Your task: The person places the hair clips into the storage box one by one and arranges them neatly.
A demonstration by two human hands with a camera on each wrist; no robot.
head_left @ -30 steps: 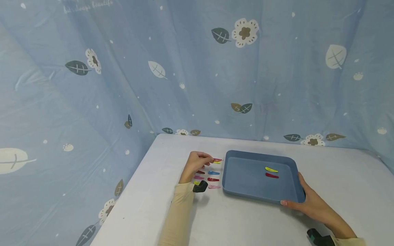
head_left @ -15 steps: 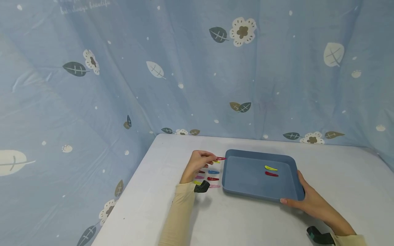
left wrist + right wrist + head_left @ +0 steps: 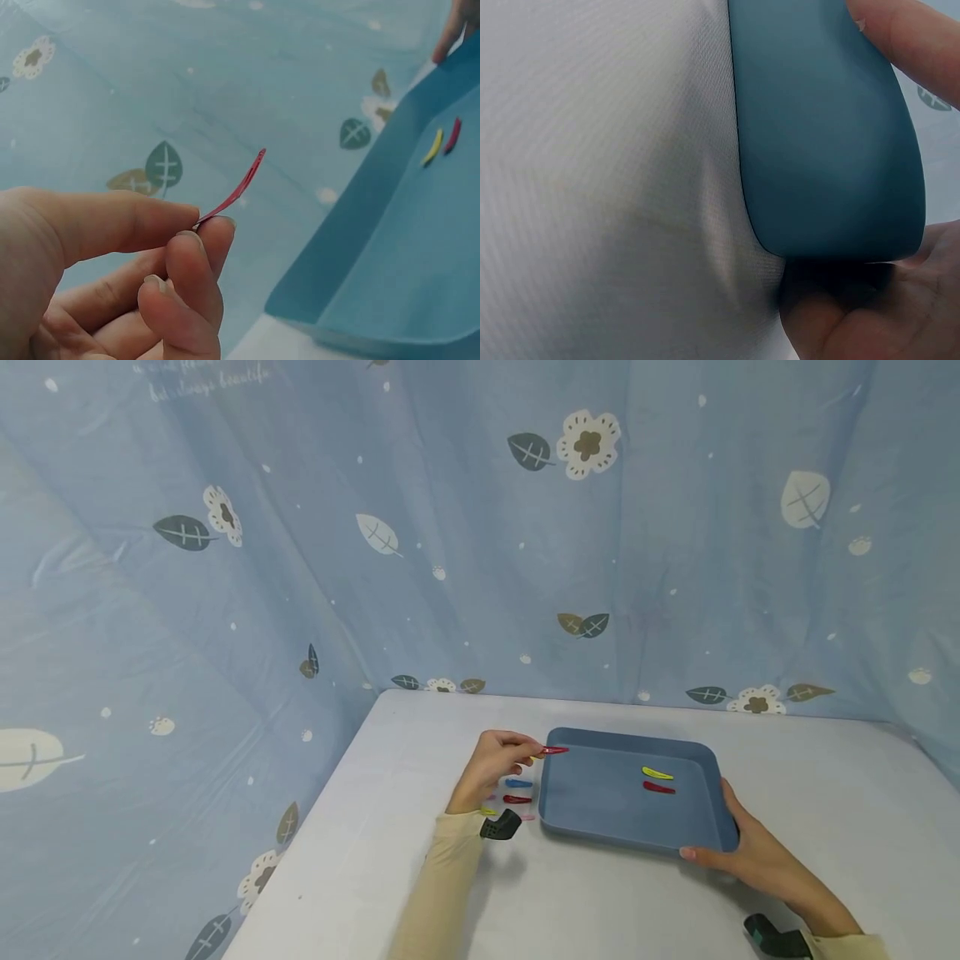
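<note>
My left hand pinches a red hair clip between thumb and fingers, its tip over the left rim of the blue tray. The same red hair clip sticks up from the fingertips in the left wrist view, with the blue tray to its right. Inside the tray lie a yellow clip and a red clip. My right hand grips the tray's near right corner, palm under it.
Several coloured clips, among them a blue one and a red one, lie on the white table left of the tray, partly hidden by my left hand. A blue patterned cloth walls the table at the back and left.
My left hand has lifted the red clip from the row and carried it right, from beside the tray to over its left rim. The right hand stays on the tray's corner.
</note>
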